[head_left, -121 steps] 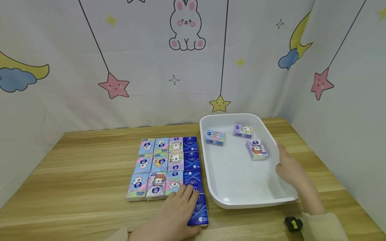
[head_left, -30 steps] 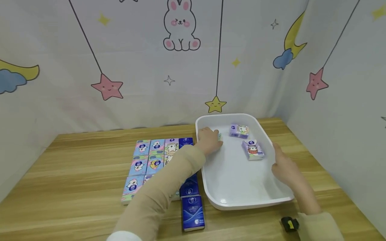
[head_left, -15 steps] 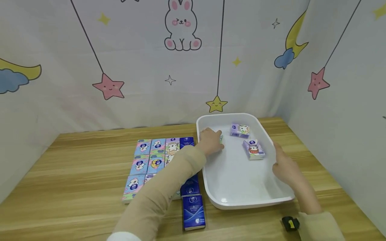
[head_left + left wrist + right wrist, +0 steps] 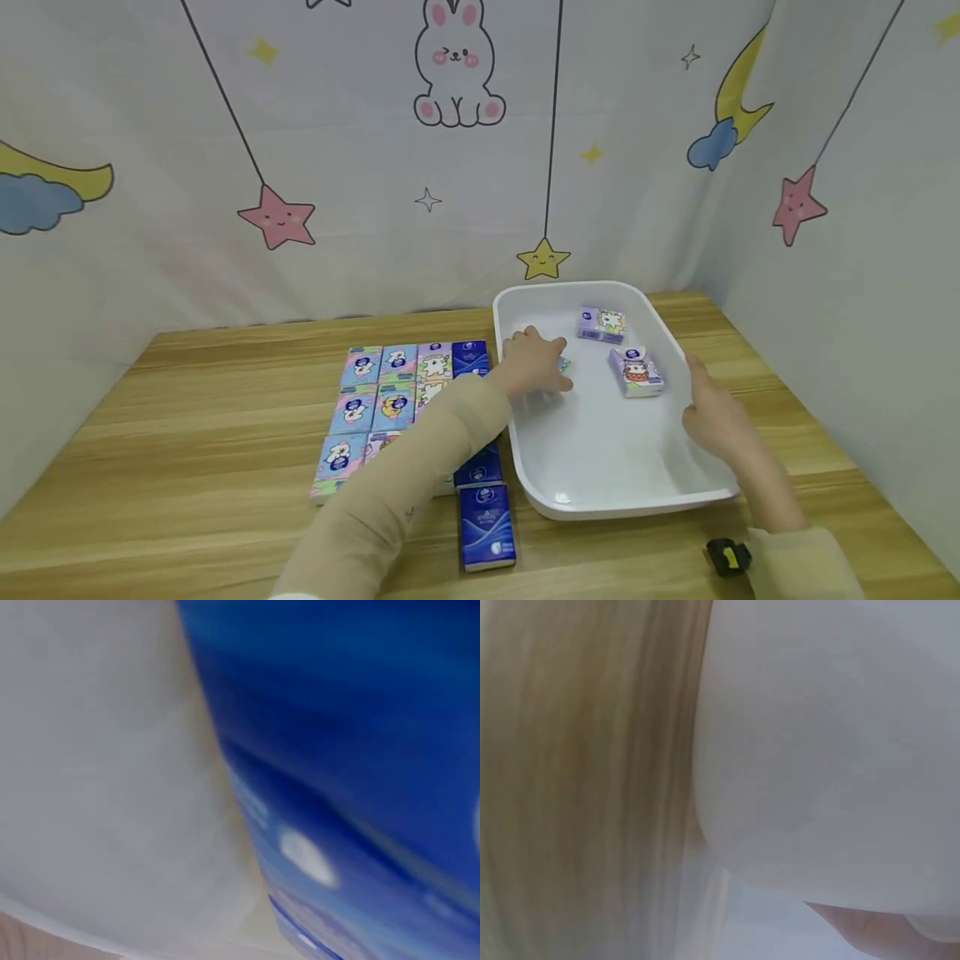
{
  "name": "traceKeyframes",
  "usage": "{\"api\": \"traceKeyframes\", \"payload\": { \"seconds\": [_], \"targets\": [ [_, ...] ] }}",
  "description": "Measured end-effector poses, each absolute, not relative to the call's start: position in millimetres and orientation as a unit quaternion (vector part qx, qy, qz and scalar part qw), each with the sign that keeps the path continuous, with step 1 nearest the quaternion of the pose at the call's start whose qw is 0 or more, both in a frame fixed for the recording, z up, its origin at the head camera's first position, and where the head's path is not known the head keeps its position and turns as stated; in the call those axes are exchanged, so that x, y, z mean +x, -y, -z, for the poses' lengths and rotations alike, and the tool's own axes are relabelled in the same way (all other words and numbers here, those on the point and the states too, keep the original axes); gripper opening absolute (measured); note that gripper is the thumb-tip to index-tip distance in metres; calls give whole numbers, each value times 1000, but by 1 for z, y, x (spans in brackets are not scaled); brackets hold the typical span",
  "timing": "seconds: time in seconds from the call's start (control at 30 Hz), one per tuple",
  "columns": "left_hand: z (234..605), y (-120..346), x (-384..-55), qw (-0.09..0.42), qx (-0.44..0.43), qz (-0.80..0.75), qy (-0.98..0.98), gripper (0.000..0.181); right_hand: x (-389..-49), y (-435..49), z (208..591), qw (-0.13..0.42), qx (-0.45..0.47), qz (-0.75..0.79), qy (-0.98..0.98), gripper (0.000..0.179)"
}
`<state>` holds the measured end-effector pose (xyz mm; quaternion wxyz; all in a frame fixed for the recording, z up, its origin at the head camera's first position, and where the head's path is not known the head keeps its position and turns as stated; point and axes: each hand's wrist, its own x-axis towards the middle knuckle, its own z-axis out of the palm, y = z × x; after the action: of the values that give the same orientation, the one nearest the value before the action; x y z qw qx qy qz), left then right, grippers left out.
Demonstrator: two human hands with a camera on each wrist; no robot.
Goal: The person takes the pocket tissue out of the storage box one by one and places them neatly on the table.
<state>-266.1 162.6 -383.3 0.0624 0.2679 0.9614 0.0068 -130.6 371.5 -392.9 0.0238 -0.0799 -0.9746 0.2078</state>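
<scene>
My left hand (image 4: 536,362) reaches into the white plastic tub (image 4: 600,467) and grips a small tissue packet (image 4: 564,365), mostly hidden under the fingers. To the right of it, two purple tissue packets (image 4: 637,372) lie apart on the tub's floor. My right hand (image 4: 716,417) holds the tub's right rim, and part of a finger (image 4: 877,930) shows beside the white wall in the right wrist view. Left of the tub, rows of cartoon-printed tissue packets (image 4: 393,406) lie edge to edge, partly covered by my left sleeve. A blue tissue packet (image 4: 360,750) fills much of the left wrist view.
Blue packets form a column along the tub's left side, with the nearest blue packet (image 4: 486,529) jutting toward me. A small black device (image 4: 727,557) with a yellow mark sits at my right sleeve. A white printed curtain (image 4: 360,167) hangs behind the wooden table (image 4: 172,467).
My left hand has gone from the blue packets into the tub and gripped a packet there. In the last half second it shifts slightly right and nearer with it. The right hand stays on the rim.
</scene>
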Motion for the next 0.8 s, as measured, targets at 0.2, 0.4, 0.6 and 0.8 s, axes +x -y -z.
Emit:
{"api": "traceKeyframes", "payload": {
  "seconds": [0.2,0.4,0.6,0.8],
  "targets": [
    [374,-158,-245,57,295,3,-954,66,-130,-373,393,17,-80,-210,974,75],
    [369,-153,-230,38,310,8,-950,65,-130,-375,393,16,-77,-207,975,76],
    [361,-145,-216,13,328,13,-945,66,-131,-374,394,20,-72,-200,977,75],
    [350,-132,-198,-4,351,5,-937,64,-131,-375,394,23,-73,-197,978,76]
  ]
}}
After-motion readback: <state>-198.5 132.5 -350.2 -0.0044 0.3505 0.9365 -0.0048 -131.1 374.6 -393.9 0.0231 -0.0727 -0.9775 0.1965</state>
